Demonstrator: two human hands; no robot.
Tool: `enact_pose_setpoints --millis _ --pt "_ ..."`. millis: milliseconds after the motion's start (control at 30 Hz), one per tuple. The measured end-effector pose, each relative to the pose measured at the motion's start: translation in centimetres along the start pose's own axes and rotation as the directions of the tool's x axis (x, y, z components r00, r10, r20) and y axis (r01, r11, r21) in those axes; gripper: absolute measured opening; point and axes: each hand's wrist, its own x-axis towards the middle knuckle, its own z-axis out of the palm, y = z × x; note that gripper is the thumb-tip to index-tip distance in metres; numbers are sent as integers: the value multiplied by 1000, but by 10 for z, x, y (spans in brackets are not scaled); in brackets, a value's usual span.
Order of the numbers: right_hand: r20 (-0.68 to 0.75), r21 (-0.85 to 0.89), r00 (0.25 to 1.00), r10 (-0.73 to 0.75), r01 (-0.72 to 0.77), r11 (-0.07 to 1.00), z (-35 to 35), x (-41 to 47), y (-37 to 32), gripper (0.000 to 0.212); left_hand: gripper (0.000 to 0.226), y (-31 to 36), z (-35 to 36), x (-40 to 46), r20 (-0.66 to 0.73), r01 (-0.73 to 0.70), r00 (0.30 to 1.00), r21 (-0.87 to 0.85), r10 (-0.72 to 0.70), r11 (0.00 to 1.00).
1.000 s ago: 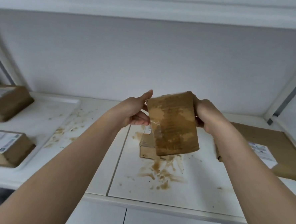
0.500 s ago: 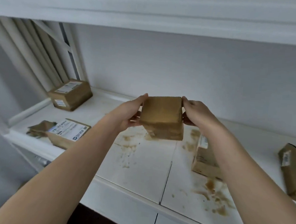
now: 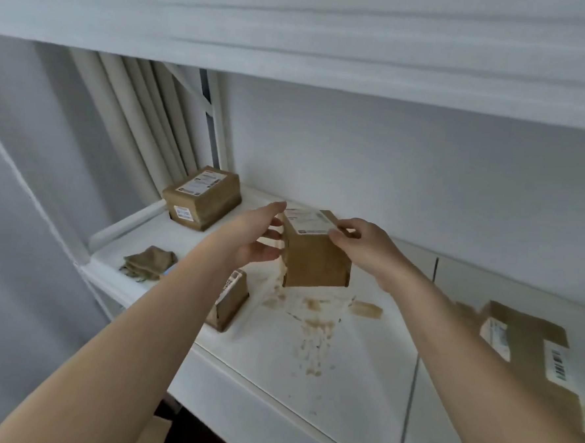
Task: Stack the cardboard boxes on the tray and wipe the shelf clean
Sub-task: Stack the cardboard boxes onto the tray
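— What is seen around the held box?

— A labelled box is set at the upper left, at the back of the white tray. A crumpled brown cloth is laid near the tray's front edge, and a second box is partly hidden behind the left forearm. Brown stains are spread over the shelf below centre. A flattened box is seen at the right edge, blurred.

— How is the carried box held?

— The small cardboard box is kept in the air above the stains at centre frame. It is pinched at its labelled top corner by the right hand, fingers curled. The left hand is laid against its left side with fingers nearly straight.

— What is changed from half a second ago?

— The box has been turned so the white label faces up, and it has been carried nearer the tray.
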Motion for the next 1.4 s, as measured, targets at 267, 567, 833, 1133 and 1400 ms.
enact_pose_setpoints --millis 267,567,833,1133,1400 --pt "27 13 998 -62 62 998 62 35 -30 44 32 3 -61 18 -92 68 993 -60 -74 996" --pt "40 50 994 -104 102 993 95 54 -56 38 61 11 -104 35 -108 114 987 -62 -120 992" --pt "171 13 984 -58 56 998 128 62 -68 37 57 17 -142 33 -126 184 978 165 -165 969" --pt "289 -19 957 35 -31 999 143 65 -79 36 60 23 -162 26 -155 246 966 311 -207 918" --pt "266 -80 964 17 5 997 147 66 -76 37 39 21 -169 33 -249 240 960 514 -125 824"
